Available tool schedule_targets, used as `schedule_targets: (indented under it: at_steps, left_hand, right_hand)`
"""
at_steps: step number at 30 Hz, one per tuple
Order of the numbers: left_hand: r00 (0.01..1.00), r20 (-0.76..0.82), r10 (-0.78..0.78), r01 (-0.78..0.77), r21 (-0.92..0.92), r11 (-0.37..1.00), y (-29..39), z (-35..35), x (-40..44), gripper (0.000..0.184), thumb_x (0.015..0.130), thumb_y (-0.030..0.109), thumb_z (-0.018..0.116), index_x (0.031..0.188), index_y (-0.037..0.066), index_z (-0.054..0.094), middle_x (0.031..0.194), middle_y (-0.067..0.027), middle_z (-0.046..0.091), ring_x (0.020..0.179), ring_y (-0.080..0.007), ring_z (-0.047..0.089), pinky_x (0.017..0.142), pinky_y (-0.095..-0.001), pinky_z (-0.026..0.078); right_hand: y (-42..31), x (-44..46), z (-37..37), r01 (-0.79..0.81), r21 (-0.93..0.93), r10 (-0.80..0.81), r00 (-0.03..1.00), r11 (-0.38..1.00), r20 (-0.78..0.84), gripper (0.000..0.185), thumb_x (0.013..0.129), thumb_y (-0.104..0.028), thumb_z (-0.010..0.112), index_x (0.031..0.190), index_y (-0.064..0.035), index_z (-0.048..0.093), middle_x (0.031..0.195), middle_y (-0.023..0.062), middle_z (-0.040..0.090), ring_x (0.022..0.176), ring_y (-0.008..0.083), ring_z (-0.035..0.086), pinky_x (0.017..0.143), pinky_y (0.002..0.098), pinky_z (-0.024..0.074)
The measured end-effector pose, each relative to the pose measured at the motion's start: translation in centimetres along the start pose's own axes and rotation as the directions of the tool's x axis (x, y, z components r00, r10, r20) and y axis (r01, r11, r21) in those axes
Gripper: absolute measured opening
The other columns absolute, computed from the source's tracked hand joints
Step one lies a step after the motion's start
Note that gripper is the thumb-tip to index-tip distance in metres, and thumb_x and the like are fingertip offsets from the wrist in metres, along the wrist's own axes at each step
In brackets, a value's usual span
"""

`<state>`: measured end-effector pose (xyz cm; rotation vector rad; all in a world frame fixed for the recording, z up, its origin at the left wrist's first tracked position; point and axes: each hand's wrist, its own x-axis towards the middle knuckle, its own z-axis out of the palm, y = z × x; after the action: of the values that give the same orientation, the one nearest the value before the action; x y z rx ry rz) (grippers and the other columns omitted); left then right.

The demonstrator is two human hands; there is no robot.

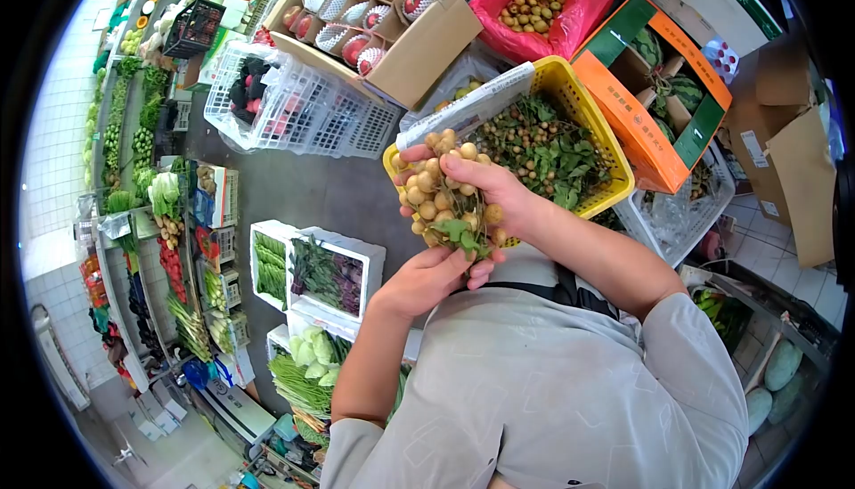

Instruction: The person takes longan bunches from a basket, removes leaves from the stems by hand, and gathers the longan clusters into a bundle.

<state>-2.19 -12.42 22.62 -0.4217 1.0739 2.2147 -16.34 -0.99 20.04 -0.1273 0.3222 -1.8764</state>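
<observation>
A bunch of small round tan fruit (436, 195) with stems and green leaves hangs between my hands. My right hand (494, 188) is wrapped round the upper part of the bunch, thumb on top and fingers behind it. At its lower, leafy end my left hand (432, 280) has its fingers closed on the stems and leaves. Just beyond the hands is a yellow basket (623, 155) with more of this fruit, leafy twigs and a folded printed sheet (481, 101) along its left side.
Around the basket are a box of netted red fruit (419, 70), a pink-lined container (490, 4) of small fruit and an orange box (614, 110) with watermelons. A white crate (338, 124) stands to the left. Foam boxes (374, 266) of greens and vegetable shelves are farther left.
</observation>
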Motion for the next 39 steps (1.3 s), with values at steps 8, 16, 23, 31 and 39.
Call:
schedule_targets:
  at_steps: [8,16,23,31,39]
  left_hand:
    - [0.989,-0.136,0.063,-0.064,-0.004,0.998,-0.3,0.4,0.5,0.033,0.111,0.029,0.043,0.097,0.002,0.054,0.081,0.0012,0.045,0.074,-0.0110,0.043,0.072,-0.0260,0.040]
    - [0.955,-0.222,0.194,-0.257,-0.304,0.917,-0.8,0.6,0.7,0.033,0.111,0.031,0.042,0.087,0.008,0.045,0.072,0.0034,0.034,0.061,-0.0094,0.031,0.061,-0.0265,0.033]
    - [0.853,-0.447,0.270,-0.278,0.050,0.959,-2.3,1.2,1.9,0.031,0.111,0.033,0.043,0.090,0.010,0.047,0.071,0.0052,0.035,0.060,-0.0069,0.032,0.054,-0.0266,0.031]
    - [0.898,-0.352,0.265,-0.347,-0.194,0.918,-1.4,1.1,2.1,0.030,0.112,0.030,0.038,0.092,0.009,0.045,0.076,0.0024,0.036,0.064,-0.0101,0.034,0.059,-0.0295,0.036]
    - [0.907,-0.396,0.142,-0.310,-0.404,0.861,-1.9,0.8,2.6,0.034,0.112,0.035,0.039,0.097,0.006,0.049,0.078,0.0006,0.037,0.066,-0.0135,0.035,0.064,-0.0311,0.037]
  right_hand:
    - [-0.1,1.5,-1.1,-0.211,-0.094,0.194,0.968,0.973,-0.160,0.064,0.101,-0.056,0.055,0.139,-0.0048,0.050,0.125,0.0141,0.062,0.102,0.0270,0.068,0.088,0.0410,0.0581]
    - [-1.3,-1.3,-1.4,-0.190,-0.692,-0.245,0.843,0.697,-0.478,0.057,0.103,-0.047,0.056,0.140,-0.0045,0.048,0.115,0.0077,0.063,0.095,0.0154,0.065,0.078,0.0278,0.0536]
    - [-2.6,-4.5,4.5,0.150,-0.913,-0.460,0.826,-0.379,0.327,0.042,0.080,-0.021,0.084,0.117,-0.0098,0.069,0.092,0.0080,0.060,0.078,0.0214,0.064,0.065,0.0329,0.0524]
    - [-1.5,-5.7,2.5,0.165,-0.956,-0.416,0.872,-0.244,0.257,0.019,0.088,-0.013,0.072,0.103,-0.0066,0.062,0.095,0.0113,0.060,0.082,0.0329,0.064,0.067,0.0406,0.0536]
    - [-0.5,-6.7,1.8,0.177,-0.979,-0.219,0.956,-0.099,0.195,0.015,0.093,-0.008,0.065,0.104,-0.0030,0.057,0.099,0.0155,0.056,0.086,0.0373,0.061,0.074,0.0432,0.0514]
